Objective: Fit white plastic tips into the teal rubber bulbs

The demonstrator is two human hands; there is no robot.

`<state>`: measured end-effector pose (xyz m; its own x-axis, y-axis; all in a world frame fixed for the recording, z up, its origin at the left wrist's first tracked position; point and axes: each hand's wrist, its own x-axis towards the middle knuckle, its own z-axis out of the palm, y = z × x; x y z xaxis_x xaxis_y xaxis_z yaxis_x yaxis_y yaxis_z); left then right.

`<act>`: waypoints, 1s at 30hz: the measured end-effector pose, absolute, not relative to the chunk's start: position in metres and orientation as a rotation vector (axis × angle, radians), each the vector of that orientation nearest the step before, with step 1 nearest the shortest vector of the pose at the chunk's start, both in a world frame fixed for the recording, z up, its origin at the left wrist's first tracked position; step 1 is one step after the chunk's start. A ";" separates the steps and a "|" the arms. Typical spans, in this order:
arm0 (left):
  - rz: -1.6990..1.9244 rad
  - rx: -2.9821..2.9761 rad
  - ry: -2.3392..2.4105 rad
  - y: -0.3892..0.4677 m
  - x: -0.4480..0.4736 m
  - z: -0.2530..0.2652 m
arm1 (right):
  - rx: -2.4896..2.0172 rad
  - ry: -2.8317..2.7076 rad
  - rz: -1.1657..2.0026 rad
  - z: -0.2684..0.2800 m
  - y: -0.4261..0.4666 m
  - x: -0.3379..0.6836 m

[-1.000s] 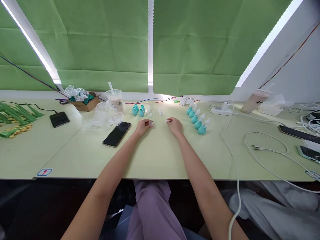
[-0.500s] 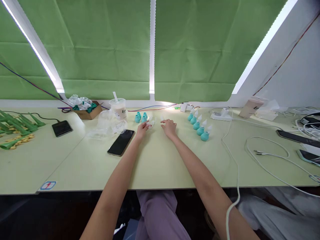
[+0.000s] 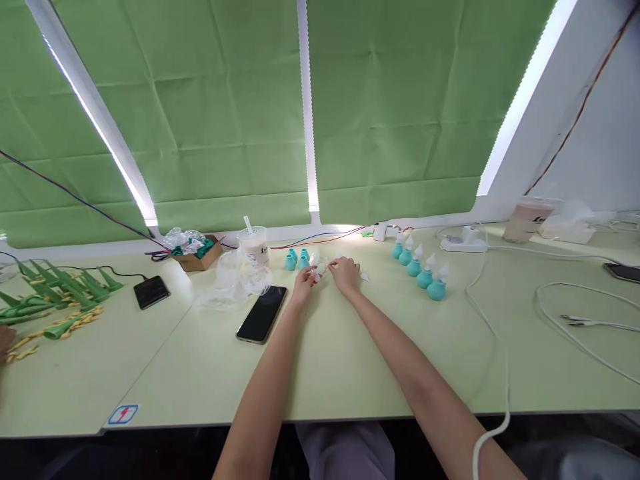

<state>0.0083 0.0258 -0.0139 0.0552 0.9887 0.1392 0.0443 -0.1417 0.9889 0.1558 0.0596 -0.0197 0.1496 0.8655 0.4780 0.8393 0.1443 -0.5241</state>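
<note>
My L hand (image 3: 303, 287) has thumb & fingers nearly closed on a small white pc (image 3: 318, 272); it sits at the tips, on their R side, in the narrow gap btwn my two hands. My R hand (image 3: 345, 275) is just R of that gap, fingers bent, tips turned L & v. near the pc; can't tell if they touch it or grip smth, b/c the back of the hand hides the inside. A loose white bit (image 3: 365, 277) lies on the tbl (image 3: 345, 360), just R of my R fingers. Four teal pots (image 3: 303, 263) stand in a tight group just beyond my L fingers. Five more, the capped pots (image 3: 425, 279), are upright in a slanted row well R of my R fingers, white tips up; the one nearest me is also the one furthest R. The phone (image 3: 262, 315) lies flat, screen dark, just L of my L wrist. The bag (image 3: 227, 280), clear & crumpled, is L of my L fingers, past the phone, w/ the cup (image 3: 254, 248) standing behind it. The box (image 3: 197, 259) is further L of those fingers, stuffed w/ plastic & green bits.
</note>
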 end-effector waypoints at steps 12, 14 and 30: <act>0.893 1.503 0.880 -0.016 0.059 0.003 | -1.273 -1.449 0.227 -0.005 -0.032 0.208; 0.885 1.485 0.874 -0.017 0.062 0.003 | -1.229 -1.485 0.235 0.000 -0.028 0.212; 0.977 1.469 0.916 -0.007 0.053 -0.003 | -1.264 -1.737 0.159 -0.008 -0.024 0.209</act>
<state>0.0528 -0.0073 -0.0032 0.3620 0.9279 0.0892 0.0292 -0.1069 0.9938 0.2086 -0.0236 -0.0078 -0.0168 0.7954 0.6059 0.6723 0.4575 -0.5820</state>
